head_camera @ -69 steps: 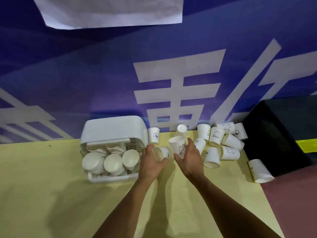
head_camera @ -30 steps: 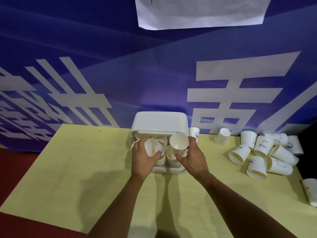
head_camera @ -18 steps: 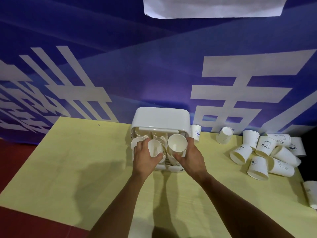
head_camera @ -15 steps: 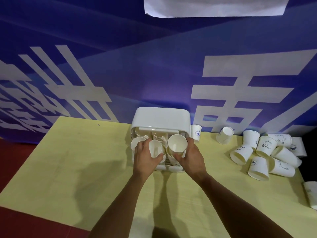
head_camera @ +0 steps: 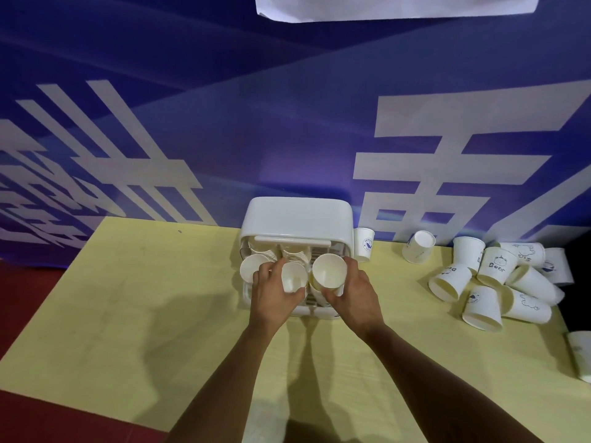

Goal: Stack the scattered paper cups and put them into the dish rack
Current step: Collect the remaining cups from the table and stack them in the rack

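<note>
Counting the loose cups (head_camera: 483, 306) on the yellow table (head_camera: 128, 314) gives eleven. One upright cup (head_camera: 364, 246) stands just beside the right wall of the dish rack (head_camera: 297, 222). One tipped cup (head_camera: 419, 247) lies near the banner further right. A heap (head_camera: 497, 266) of eight sits beyond that, some mouth down and others on their sides. One last cup (head_camera: 580, 356) is cut off by the right border.

A single white dish rack stands at the back of the table against the blue banner (head_camera: 224, 129), with a white cover over its rear part and an open front. Three cup mouths face the camera across its front row. The left cup (head_camera: 251, 270) lies in the rack, with fingertips of the left hand (head_camera: 275, 297) just beside it; contact cannot be told. That hand grasps the middle cup (head_camera: 294, 276), fingers and thumb curled round its side. The right hand (head_camera: 355, 297) grasps the right cup (head_camera: 329, 270), thumb under it and fingers round the far side. Both held cups are tilted at the rack's front edge; whether they rest on it is unclear.

Behind them, under the cover, two stacks (head_camera: 294, 251) of nested cups show their rims, too many and too small to count. One white paper sheet (head_camera: 396, 8) hangs at the top of the banner.
</note>
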